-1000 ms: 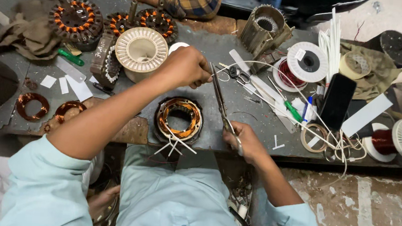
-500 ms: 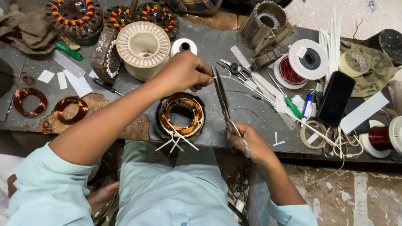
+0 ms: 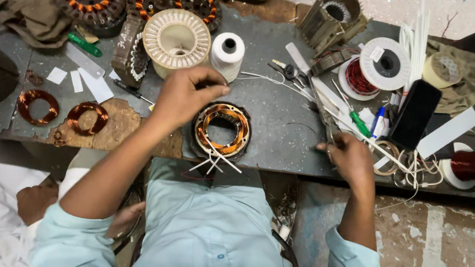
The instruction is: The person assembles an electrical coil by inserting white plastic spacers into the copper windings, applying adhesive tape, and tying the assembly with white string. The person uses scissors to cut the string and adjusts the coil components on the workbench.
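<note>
- Left hand (image 3: 187, 94) hovered just above the upper left rim of the wound motor stator (image 3: 222, 129); thumb and fingertips pinched together, on what could not be told
- Right hand (image 3: 350, 157) sat at the front edge of the workbench (image 3: 283, 120), fingers curled shut around the near end of a thin flat strip (image 3: 319, 109) that ran up and away across the bench
- Stator lay flat at the near edge of the bench between the two hands, copper coils ringing its open centre, white strips (image 3: 216, 161) sticking out of its near side over the edge
- White thread spool (image 3: 227, 53) stood upright just beyond the left hand, beside a cream ribbed ring (image 3: 177, 36)
- Two loose copper coils (image 3: 61, 111) lay to the far left
- Reel of red wire (image 3: 375, 71), dark phone (image 3: 415, 113) and green-handled screwdriver (image 3: 357, 121) lay beyond the right hand
</note>
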